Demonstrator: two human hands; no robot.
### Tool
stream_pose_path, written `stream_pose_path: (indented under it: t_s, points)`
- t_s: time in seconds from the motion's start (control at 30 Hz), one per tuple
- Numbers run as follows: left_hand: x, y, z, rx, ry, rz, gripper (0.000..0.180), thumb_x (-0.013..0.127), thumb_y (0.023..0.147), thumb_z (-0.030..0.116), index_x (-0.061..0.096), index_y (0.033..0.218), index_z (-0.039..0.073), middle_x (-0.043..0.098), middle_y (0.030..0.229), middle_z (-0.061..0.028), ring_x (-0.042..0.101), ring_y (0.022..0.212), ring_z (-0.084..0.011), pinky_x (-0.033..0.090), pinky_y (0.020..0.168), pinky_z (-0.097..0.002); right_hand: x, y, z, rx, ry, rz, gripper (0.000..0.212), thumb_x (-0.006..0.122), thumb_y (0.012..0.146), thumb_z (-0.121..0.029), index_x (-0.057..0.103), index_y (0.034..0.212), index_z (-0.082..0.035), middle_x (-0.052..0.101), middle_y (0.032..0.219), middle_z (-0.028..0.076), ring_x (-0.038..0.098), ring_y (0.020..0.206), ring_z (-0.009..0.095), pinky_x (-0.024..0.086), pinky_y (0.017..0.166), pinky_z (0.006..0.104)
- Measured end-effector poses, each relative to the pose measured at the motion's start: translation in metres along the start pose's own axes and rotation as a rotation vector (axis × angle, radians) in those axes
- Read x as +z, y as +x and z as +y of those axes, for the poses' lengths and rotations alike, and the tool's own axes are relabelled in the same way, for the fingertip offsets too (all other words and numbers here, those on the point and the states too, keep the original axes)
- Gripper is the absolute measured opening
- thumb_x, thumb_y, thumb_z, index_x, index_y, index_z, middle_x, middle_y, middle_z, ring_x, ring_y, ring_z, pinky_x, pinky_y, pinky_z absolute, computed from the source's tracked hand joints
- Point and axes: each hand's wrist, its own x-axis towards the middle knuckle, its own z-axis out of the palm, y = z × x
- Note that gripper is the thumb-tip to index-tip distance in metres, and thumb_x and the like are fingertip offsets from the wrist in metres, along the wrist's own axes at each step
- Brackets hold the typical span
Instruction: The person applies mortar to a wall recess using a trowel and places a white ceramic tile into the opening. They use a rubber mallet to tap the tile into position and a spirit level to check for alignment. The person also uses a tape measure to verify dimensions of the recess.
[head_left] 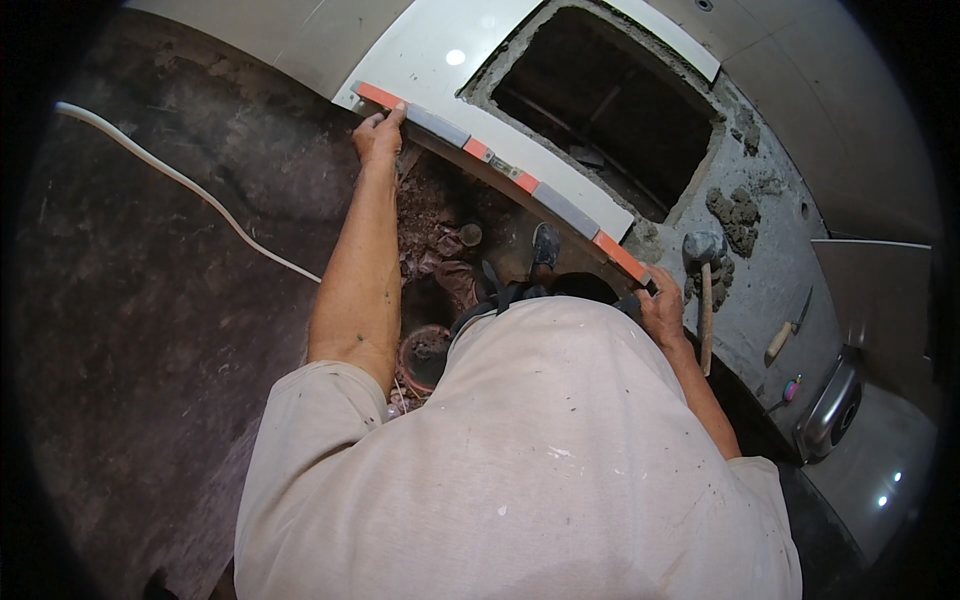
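Head view: a long spirit level (500, 168), grey with orange bands, is held along the front edge of a white tile (440, 70) on the table (770, 280). The left hand (378, 135) is closed on the level's left end, fingers curled over the top. The right hand (662, 308) is closed on the level's right end, thumb side up. A rectangular cutout (610, 110) is seen behind the tile, ringed with grey mortar. Mortar lumps (735, 215) lie on the bare table to the right. A hammer (703, 290) lies just beside the right hand. A trowel with a pale handle (788, 335) lies farther right, near a steel sink (828, 412). A white cable (190, 190) runs across the dark floor on the left. Rubble (435, 240) is seen below the level.
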Motion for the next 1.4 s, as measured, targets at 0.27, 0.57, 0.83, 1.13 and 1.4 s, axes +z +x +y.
stream_pose_path:
  t_s: [0.27,0.57,0.83,1.13,1.4]
  points:
    - [-0.0012,-0.0016,0.0024,-0.027,0.020,-0.022,0.077,0.088,0.080,0.040,0.061,0.132,-0.010,0.069,0.124,-0.0215,0.067,0.110,-0.0260,0.052,0.093,-0.0371,0.0017,0.0005,0.0050,-0.007,0.024,-0.001,0.046,0.066,0.078,-0.005,0.064,0.122,0.010,0.065,0.122,0.027,0.062,0.116,0.041,0.046,0.105,0.0416]
    - [0.0000,-0.0047,0.0049,-0.016,0.010,-0.010,0.077,0.089,0.079,0.041,0.063,0.130,-0.010,0.070,0.122,-0.0210,0.067,0.110,-0.0262,0.052,0.094,-0.0367,-0.0010,-0.0001,-0.0019,-0.036,-0.021,0.040,0.044,0.066,0.077,-0.004,0.064,0.119,0.009,0.066,0.121,0.024,0.063,0.114,0.040,0.047,0.103,0.0408]
    - [0.0012,0.0010,0.0001,-0.020,-0.016,-0.001,0.073,0.089,0.077,0.037,0.065,0.125,-0.013,0.071,0.118,-0.0247,0.068,0.108,-0.0305,0.052,0.094,-0.0406,-0.0013,0.0008,-0.0014,-0.016,-0.021,0.024,0.043,0.068,0.078,-0.003,0.064,0.120,0.009,0.066,0.122,0.024,0.063,0.116,0.040,0.047,0.104,0.0410]
    - [0.0000,-0.0008,0.0031,-0.008,0.040,-0.008,0.076,0.089,0.079,0.040,0.063,0.128,-0.012,0.071,0.120,-0.0217,0.067,0.108,-0.0262,0.052,0.092,-0.0363,0.0000,0.0022,0.0014,-0.003,0.012,-0.008,0.044,0.070,0.078,-0.003,0.064,0.120,0.009,0.065,0.123,0.026,0.063,0.116,0.041,0.047,0.104,0.0422]
    - [-0.0001,-0.0038,0.0050,-0.024,0.013,-0.024,0.077,0.088,0.081,0.038,0.060,0.132,-0.012,0.069,0.125,-0.0230,0.067,0.112,-0.0268,0.052,0.095,-0.0371,0.0017,0.0042,0.0069,-0.012,-0.004,-0.021,0.046,0.070,0.077,-0.004,0.065,0.122,0.007,0.066,0.124,0.024,0.062,0.119,0.039,0.046,0.106,0.0415]
